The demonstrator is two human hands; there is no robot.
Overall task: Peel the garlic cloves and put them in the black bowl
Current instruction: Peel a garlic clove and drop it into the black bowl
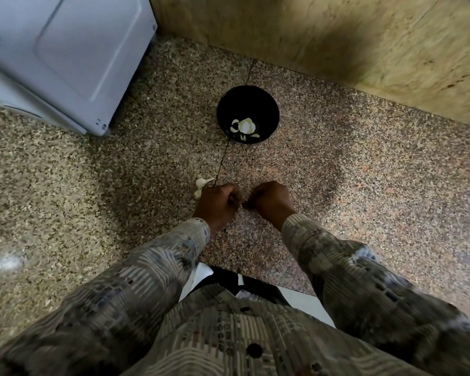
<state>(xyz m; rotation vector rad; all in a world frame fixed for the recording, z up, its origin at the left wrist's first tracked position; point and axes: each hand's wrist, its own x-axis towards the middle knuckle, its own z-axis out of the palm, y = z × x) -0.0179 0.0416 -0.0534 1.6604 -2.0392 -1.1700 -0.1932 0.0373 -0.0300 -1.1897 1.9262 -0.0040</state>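
Observation:
A black bowl stands on the speckled stone counter, with several pale peeled garlic cloves in its near side. Nearer to me, my left hand and my right hand are held close together above the counter, fingers curled. Between them they pinch a small garlic clove, mostly hidden by the fingers. Unpeeled garlic pieces lie on the counter just left of my left hand.
A white appliance stands at the back left. A tan stone wall runs along the back and right. The counter's front edge lies close to my body, with a white cabinet front below it.

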